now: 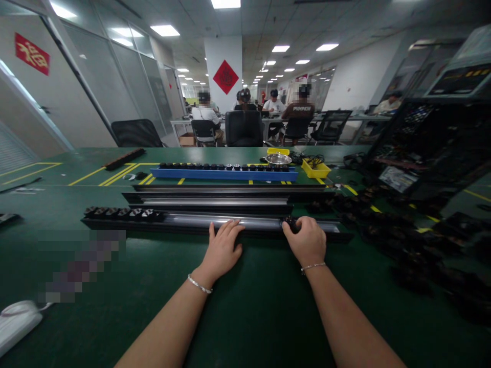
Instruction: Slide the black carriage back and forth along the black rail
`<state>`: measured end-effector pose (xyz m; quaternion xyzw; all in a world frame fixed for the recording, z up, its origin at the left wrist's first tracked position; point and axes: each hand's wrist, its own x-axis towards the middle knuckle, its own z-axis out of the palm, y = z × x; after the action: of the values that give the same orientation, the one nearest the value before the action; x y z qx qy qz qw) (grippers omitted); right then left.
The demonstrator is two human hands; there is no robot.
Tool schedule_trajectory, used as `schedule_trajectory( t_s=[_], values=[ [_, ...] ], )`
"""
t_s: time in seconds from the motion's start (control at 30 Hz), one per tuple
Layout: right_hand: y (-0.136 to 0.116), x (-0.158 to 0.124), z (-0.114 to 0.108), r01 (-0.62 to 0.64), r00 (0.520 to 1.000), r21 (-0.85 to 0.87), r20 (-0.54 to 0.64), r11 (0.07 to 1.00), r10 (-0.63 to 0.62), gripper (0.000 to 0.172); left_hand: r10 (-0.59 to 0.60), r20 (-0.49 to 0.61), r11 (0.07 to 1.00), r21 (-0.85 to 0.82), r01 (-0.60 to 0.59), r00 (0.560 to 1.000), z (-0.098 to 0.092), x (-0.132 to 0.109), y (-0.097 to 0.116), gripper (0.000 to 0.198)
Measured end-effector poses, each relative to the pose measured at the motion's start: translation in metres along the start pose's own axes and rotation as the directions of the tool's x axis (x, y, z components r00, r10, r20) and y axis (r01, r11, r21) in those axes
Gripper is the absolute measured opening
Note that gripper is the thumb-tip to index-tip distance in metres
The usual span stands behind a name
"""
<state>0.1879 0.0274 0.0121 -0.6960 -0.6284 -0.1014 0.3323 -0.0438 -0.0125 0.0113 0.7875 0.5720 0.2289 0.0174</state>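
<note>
The left hand point(223, 243) is spread a little, with its fingertips on a long black tray point(261, 223) that lies on the green bench point(253, 317). The right hand point(309, 239) pinches a small black part point(290, 222) near the tray's right end. More black parts point(123, 213) sit in a row at its left end. Farther back is a blue tray point(226, 175).

Black rail point(264, 233), left fingers point(229, 228) atop; right fingers point(306, 224) gripping part point(291, 222)
</note>
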Motion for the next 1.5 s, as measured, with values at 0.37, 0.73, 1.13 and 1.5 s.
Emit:
schedule_trajectory(
  t_s=[0.37, 0.73, 1.13, 1.5],
  values=[
    [0.002, 0.001, 0.005, -0.025, 0.999, 0.064, -0.02, 0.998, 0.027, 0.03, -0.003, -0.002, 1.0, -0.001, 0.003, 1.0, 0.0, 0.0, 0.001, 0.046],
    [0.005, 0.003, 0.004, -0.102, 0.994, 0.088, -0.023, 0.991, 0.105, 0.033, 0.001, 0.001, 1.0, 0.013, -0.001, 1.0, -0.001, 0.0, 0.001, 0.046],
    [0.014, 0.004, 0.005, -0.17, 0.983, 0.064, -0.06, 0.983, 0.174, 0.033, -0.006, 0.011, 1.0, -0.001, 0.006, 1.0, -0.002, 0.0, 0.001, 0.046],
    [0.032, 0.009, 0.001, -0.239, 0.966, 0.014, -0.099, 0.971, 0.239, 0.033, -0.003, 0.009, 1.0, 0.0, 0.003, 1.0, -0.001, 0.0, 0.001, 0.045]
  ],
)
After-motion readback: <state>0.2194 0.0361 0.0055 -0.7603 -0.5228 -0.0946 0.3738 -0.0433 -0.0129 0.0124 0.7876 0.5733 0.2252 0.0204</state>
